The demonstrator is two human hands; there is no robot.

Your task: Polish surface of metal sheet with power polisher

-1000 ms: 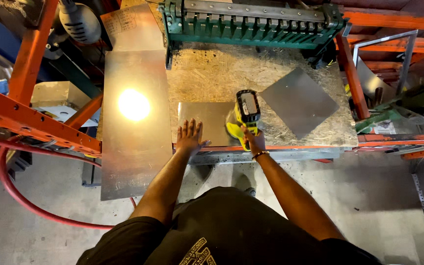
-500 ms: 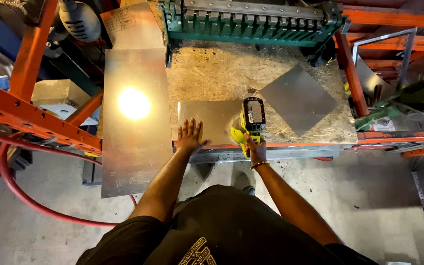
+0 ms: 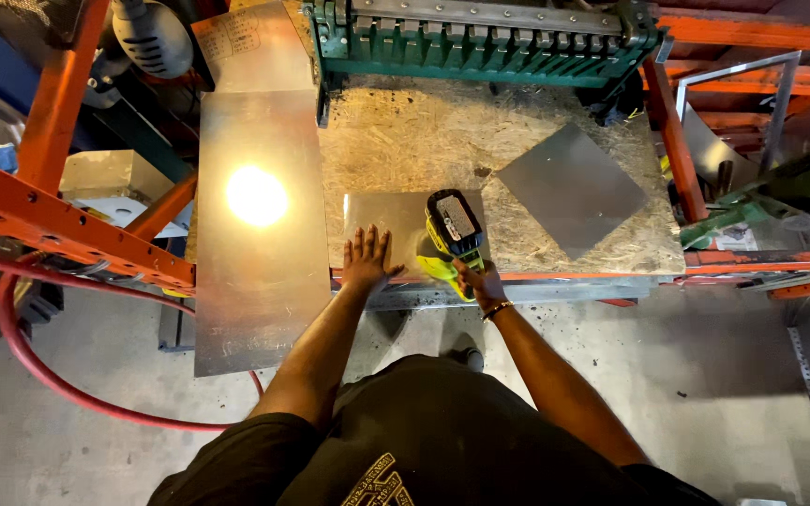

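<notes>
Drill (image 3: pixel 454 234) gripped — sheet (image 3: pixel 396 220) pressed flat.

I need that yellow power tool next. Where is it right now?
In the head view, the power tool is in the right hand at the bench's front edge, on the small metal sheet that the left hand presses flat.

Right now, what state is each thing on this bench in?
Small metal sheet: flat at the bench edge, pinned by the left hand.
Yellow power tool: gripped by the right hand, on that sheet.
Square sheet: loose, flat, untouched.
Long sheet: overhanging, glaring.
</notes>
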